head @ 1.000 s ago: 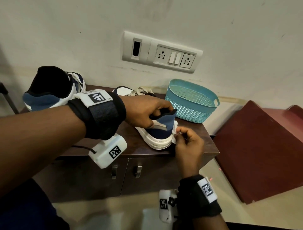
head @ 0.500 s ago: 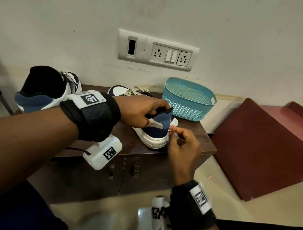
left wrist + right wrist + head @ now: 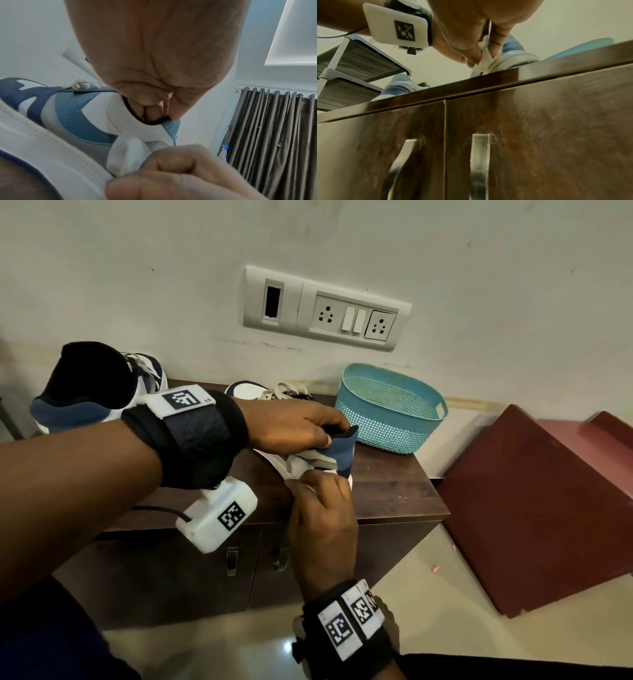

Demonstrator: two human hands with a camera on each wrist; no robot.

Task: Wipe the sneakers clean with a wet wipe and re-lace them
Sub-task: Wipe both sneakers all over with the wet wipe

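Note:
A white and blue sneaker (image 3: 339, 453) stands on the dark cabinet top (image 3: 394, 491), heel toward me. My left hand (image 3: 329, 436) grips its black heel collar, fingers inside the opening (image 3: 163, 112). My right hand (image 3: 308, 477) pinches a crumpled white wet wipe (image 3: 298, 467) and presses it against the sneaker's side, just above the white sole (image 3: 126, 155). The wipe (image 3: 484, 59) also touches the sole edge in the right wrist view. Loose laces (image 3: 284, 390) lie at the shoe's front. The second sneaker (image 3: 96, 392) stands at the far left.
A teal perforated basket (image 3: 387, 412) sits right of the held sneaker, near the wall. A socket panel (image 3: 325, 309) is above. Maroon boards (image 3: 531, 508) lean at the right. A shoe rack (image 3: 351, 65) stands left of the cabinet, whose doors carry metal handles (image 3: 479, 155).
My right hand has carried the wipe from the back of the heel round to the left, onto the sneaker's near side. The left hand keeps its hold on the collar.

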